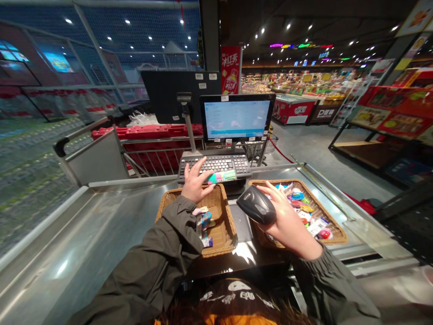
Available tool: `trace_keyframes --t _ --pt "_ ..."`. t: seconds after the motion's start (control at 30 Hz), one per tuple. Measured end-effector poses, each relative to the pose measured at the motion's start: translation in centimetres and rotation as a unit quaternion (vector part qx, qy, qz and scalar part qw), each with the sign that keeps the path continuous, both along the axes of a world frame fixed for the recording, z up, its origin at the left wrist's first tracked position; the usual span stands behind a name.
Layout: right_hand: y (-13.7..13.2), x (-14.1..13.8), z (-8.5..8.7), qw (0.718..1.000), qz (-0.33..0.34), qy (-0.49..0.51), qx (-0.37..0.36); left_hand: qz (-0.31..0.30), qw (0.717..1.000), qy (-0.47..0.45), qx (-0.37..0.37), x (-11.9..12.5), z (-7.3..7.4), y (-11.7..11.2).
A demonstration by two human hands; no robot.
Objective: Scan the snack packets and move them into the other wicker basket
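Observation:
My left hand hovers over the left wicker basket and holds a small teal and green packet just in front of the keyboard. My right hand grips a black handheld barcode scanner over the gap between the two baskets, its head pointing left toward the packet. The right wicker basket holds several small colourful packets. A few packets lie in the left basket.
A lit checkout screen stands behind the keyboard on the steel counter. Red shopping carts are lined up behind the counter. Shop shelves and an open aisle lie to the right.

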State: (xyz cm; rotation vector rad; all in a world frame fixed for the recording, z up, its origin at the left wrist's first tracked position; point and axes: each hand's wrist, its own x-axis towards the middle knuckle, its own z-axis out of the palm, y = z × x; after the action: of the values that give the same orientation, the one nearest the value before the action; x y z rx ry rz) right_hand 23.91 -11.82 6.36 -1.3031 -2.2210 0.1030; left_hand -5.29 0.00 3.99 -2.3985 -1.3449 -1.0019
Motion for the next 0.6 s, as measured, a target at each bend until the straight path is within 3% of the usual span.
trace_keyframes --t 0.17,0.43,0.6 --pt "0.2 -0.1 -0.3 1.000 0.001 0.000 -0.009 -0.004 0.999 0.006 -0.046 -1.1 -1.8 -0.7" --pt "0.5 -1.4 -0.9 1.000 0.003 -0.002 -0.029 -0.010 0.989 0.014 -0.146 -3.1 -5.8 -2.8" --pt "0.8 -2.2 -1.1 1.000 0.007 0.000 -0.024 -0.013 0.983 0.023 -0.180 -4.0 -7.1 -3.5"
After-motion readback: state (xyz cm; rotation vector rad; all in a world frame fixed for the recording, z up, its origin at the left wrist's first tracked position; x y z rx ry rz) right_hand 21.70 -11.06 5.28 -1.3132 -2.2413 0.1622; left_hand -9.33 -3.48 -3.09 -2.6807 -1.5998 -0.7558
